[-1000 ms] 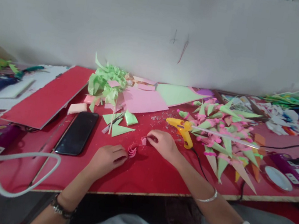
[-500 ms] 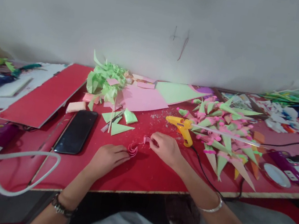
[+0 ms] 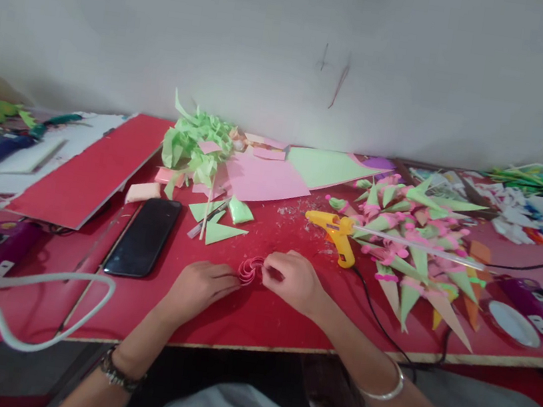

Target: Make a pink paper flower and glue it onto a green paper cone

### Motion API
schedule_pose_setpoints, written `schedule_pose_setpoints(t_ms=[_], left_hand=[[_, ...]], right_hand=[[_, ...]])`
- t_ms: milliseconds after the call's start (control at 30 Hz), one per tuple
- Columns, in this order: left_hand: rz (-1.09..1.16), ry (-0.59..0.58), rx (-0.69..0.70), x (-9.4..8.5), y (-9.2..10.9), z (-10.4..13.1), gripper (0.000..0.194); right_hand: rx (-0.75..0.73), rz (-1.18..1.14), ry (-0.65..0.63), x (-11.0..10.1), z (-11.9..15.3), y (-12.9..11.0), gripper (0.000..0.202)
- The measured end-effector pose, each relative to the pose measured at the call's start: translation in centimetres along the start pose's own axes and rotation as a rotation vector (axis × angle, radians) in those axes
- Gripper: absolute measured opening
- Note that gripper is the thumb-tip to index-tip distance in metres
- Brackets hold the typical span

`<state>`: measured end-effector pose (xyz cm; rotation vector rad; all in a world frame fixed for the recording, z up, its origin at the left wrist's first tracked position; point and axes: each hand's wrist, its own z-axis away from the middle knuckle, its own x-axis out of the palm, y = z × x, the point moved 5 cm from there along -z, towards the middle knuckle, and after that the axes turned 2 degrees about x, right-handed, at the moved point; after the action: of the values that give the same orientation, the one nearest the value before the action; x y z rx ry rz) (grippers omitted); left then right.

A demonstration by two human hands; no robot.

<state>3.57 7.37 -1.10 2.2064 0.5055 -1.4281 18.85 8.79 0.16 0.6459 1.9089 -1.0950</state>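
A pink curled paper strip (image 3: 248, 269) is wound in loose loops low over the red table. My left hand (image 3: 199, 291) has its fingers pressed together on the left side of the coil. From the right, my right hand (image 3: 293, 282) pinches the strip's other end between thumb and forefinger, right beside the loops. The fingertips of both hands cover parts of the strip. Nearest to my right hand lies a yellow hot glue gun (image 3: 340, 237), its nozzle toward the left. Green paper pieces (image 3: 224, 234) lie just beyond my hands.
Several pink and green paper cones (image 3: 418, 254) are heaped at the right. A black phone (image 3: 144, 236) lies on the left beside a red board (image 3: 92, 165). Green crumpled paper (image 3: 196, 146) and a pink sheet (image 3: 265, 179) are at the back. A white cable (image 3: 106, 301) loops at the front left.
My right hand has moved left toward my left hand, bringing the strip's end close against the coil. The whole view has shifted slightly.
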Motion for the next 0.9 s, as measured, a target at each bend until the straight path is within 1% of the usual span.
schedule_pose_setpoints(t_ms=[167, 333, 500, 567, 667, 800, 900], left_hand=[[0.008, 0.008, -0.021, 0.1, -0.1, 0.0, 0.036], [-0.001, 0.017, -0.052, 0.2, -0.4, 0.0, 0.032], [-0.019, 0.006, -0.081, 0.4, -0.5, -0.1, 0.026], [-0.049, -0.004, -0.071, 0.4, -0.3, -0.2, 0.025], [-0.085, -0.018, -0.048, 0.3, 0.0, -0.4, 0.028], [-0.071, -0.022, -0.02, 0.1, 0.2, -0.7, 0.031], [-0.07, -0.027, -0.014, 0.2, 0.1, -0.6, 0.032]], right_hand=[[-0.004, -0.01, -0.003, 0.2, 0.3, 0.1, 0.011], [0.039, 0.001, -0.02, 0.2, 0.8, 0.1, 0.013], [0.034, 0.035, -0.043, 0.5, 1.2, -0.1, 0.014], [0.039, 0.06, -0.031, 0.7, 1.3, -0.2, 0.013], [0.056, 0.081, 0.007, 0.8, 1.4, -0.1, 0.004], [0.069, 0.08, 0.032, 1.0, 1.4, -0.1, 0.008], [0.095, 0.063, 0.048, 1.0, 1.4, -0.2, 0.007]])
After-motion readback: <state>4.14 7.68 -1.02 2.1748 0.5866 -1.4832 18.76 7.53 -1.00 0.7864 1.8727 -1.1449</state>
